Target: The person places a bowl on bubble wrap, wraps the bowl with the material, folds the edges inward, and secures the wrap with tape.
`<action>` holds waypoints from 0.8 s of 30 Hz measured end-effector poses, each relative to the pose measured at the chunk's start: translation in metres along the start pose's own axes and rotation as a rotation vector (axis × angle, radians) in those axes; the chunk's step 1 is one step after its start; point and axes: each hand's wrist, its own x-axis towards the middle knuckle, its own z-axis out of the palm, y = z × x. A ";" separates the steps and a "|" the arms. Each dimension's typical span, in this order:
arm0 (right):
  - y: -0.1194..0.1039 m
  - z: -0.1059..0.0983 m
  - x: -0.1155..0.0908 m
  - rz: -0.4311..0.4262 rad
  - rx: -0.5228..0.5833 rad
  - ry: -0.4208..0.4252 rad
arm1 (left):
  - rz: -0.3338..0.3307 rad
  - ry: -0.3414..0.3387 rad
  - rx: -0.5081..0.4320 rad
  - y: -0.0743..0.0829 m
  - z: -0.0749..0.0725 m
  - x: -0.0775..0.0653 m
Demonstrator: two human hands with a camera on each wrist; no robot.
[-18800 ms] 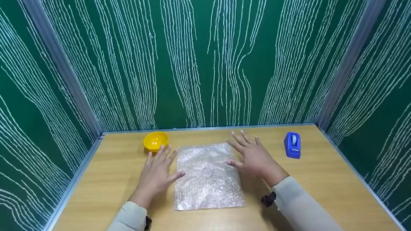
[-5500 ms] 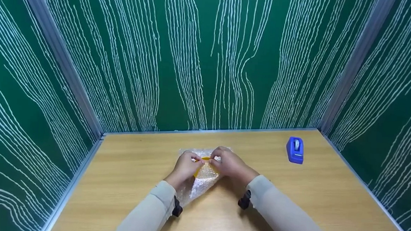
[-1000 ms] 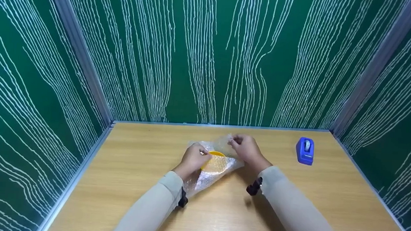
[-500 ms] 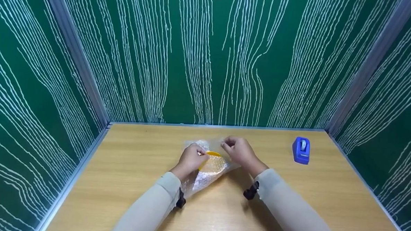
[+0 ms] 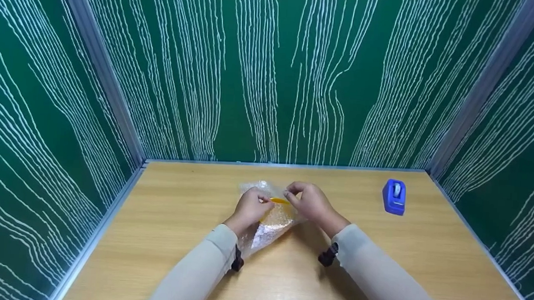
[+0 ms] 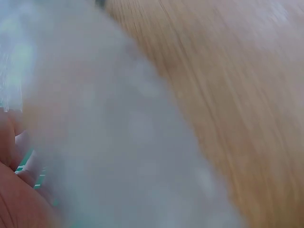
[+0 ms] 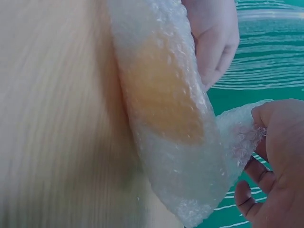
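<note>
Compared with the oldest view, where the yellow bowl (image 5: 280, 200) stood beside a flat bubble wrap sheet (image 5: 268, 233) and both hands were spread, the bowl now lies under the folded sheet near the middle of the bench (image 5: 179, 205), only its far rim bare. Against a second ago, the right hand (image 5: 310, 202) has brought the raised flap lower and closer to that rim; its thumb and fingers pinch the flap's edge, as the right wrist view shows. The left hand (image 5: 247, 208) has stayed at the bowl's left side, its thumb and fingers seemingly clamped on the fold, though wrap blurs most of the left wrist view. The blue tape dispenser (image 5: 394, 198) remains at the bench's far right, a pale mark on its front too small to read. White wavy lines run down the green panels (image 5: 234, 76).
</note>
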 end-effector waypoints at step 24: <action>0.017 0.007 -0.028 -0.591 -0.331 -0.101 | 0.102 0.062 0.045 -0.003 0.005 0.003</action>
